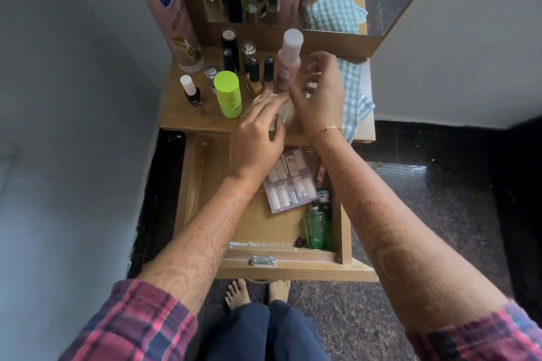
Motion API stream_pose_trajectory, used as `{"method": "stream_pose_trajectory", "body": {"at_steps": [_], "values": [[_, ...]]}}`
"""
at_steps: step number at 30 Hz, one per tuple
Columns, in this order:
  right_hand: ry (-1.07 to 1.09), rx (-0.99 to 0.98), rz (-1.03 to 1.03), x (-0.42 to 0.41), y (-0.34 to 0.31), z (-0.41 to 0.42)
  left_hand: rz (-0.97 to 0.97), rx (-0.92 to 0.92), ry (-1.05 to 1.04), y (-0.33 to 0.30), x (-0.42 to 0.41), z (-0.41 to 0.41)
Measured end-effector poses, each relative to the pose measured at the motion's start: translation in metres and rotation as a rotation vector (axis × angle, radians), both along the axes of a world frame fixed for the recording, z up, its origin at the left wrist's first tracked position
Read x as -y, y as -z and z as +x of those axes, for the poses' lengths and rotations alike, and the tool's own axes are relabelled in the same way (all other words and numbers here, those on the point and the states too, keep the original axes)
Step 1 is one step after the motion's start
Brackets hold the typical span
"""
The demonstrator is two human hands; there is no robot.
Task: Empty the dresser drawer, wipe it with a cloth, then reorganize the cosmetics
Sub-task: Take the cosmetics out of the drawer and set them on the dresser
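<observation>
A small wooden table (181, 114) stands against a grey wall on the left, over a dark speckled floor (425, 214), with a mirror (366, 9) at its far edge. On its top stand cosmetics: a pink Vaseline tube (173, 12) at the far left, a lime-green bottle (228, 94), a white-capped nail polish (191, 90), several dark-capped polish bottles (254, 70) and a tall pink bottle (289, 58). A blue-and-white checked cloth (356, 94) lies at the right edge.

The drawer (205, 199) is pulled open towards the near side. Its left part shows bare wood; at the right lie a pack of false nails (289, 182), a green bottle (316, 227), a small dark ring-like item (299, 241) and a few other packets I cannot make out.

Both hands are over the near edge of the top. The left hand (258, 138) rests fingers-down on a round pale compact (283, 114), its grip curled around it. The right hand (318, 97) hangs just right of the pink bottle with fingers bent; whether its grip holds anything is unclear.
</observation>
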State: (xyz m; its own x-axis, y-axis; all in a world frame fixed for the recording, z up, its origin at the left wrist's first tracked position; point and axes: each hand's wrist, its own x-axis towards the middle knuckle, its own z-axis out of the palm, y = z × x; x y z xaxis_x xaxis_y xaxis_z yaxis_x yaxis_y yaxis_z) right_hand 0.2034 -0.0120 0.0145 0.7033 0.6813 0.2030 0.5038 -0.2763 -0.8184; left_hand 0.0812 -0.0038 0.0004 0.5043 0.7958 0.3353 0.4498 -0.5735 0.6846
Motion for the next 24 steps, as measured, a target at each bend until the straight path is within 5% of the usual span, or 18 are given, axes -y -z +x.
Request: {"method": "stream_pose_trajectory", "body": {"at_steps": [3, 8, 11, 16, 24], "values": [[0.07, 0.0, 0.075, 0.04, -0.003, -0.016, 0.081, 0.109, 0.048, 0.004, 0.021, -0.005], [0.25, -0.096, 0.007, 0.099, 0.007, -0.052, -0.085, 0.19, 0.084, 0.014, 0.056, -0.003], [0.248, -0.178, -0.182, 0.126, 0.02, -0.064, -0.245, 0.06, 0.075, 0.029, 0.069, 0.001], [0.127, -0.308, -0.83, 0.162, 0.045, -0.075, -0.45, -0.272, -0.051, 0.057, 0.081, -0.009], [0.185, -0.234, -1.07, 0.164, 0.074, -0.092, -0.52, -0.445, -0.301, 0.073, 0.088, -0.019]]}}
